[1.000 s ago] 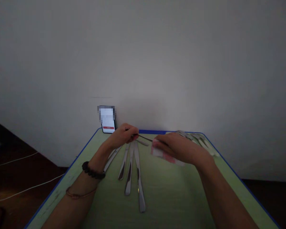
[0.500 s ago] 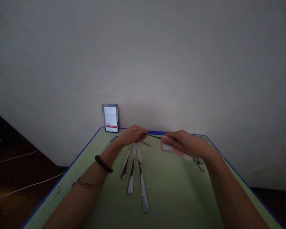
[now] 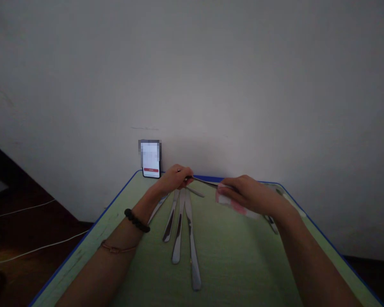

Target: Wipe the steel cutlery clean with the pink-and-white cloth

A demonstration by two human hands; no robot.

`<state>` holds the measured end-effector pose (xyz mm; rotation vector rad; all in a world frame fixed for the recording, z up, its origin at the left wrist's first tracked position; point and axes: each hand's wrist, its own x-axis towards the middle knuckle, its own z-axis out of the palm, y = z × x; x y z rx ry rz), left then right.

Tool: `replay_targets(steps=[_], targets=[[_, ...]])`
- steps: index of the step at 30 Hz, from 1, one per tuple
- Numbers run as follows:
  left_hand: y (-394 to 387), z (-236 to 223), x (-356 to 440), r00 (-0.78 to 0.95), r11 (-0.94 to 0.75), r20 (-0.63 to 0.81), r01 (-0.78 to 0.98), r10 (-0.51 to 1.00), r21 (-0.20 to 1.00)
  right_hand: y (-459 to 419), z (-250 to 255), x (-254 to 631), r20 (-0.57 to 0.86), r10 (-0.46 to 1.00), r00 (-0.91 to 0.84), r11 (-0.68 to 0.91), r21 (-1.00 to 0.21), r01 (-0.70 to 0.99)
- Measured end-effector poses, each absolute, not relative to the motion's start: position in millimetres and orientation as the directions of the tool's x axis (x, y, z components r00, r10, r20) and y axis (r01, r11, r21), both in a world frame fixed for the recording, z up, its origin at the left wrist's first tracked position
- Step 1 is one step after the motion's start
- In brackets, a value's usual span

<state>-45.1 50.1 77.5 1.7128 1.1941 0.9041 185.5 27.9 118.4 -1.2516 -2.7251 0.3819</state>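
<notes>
My left hand [image 3: 174, 179] is closed around one end of a thin metal utensil [image 3: 205, 182] held just above the far part of the green table [image 3: 230, 264]. My right hand [image 3: 252, 197] grips a white and pink cloth [image 3: 232, 204] wrapped over the utensil's other end. Several table knives [image 3: 182, 226] lie side by side on the table below my left hand. A dark bead bracelet and a thin cord sit on my left wrist.
A phone [image 3: 150, 159] with a lit screen leans against the white wall at the table's far left corner. More cutlery [image 3: 272, 221] lies behind my right wrist near the right edge. White cables [image 3: 35, 249] run across the dark floor on the left.
My right hand with the cloth has slid a little to the right along the utensil. My left hand has kept its grip. The view has shifted slightly.
</notes>
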Motion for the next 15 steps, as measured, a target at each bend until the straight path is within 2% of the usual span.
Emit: replay_targets(steps=[5,10,15], targets=[[50.9,77.9,-43.1,0.303,-0.245,0.127,0.394,0.945,0.886,29.8,111.1,173.9,0.047,0.758,-0.651,0.634,-0.289,0.717],[49.1,78.0,-39.1,0.377,-0.455,0.289,0.497,0.88,0.739,30.5,107.1,167.0,0.072,0.736,-0.674,0.655,-0.329,0.68],[42.2,86.5,-38.3,0.399,-0.564,0.4,0.535,0.825,0.629,30.0,112.7,171.1,0.096,0.725,-0.682,0.661,-0.376,0.65]])
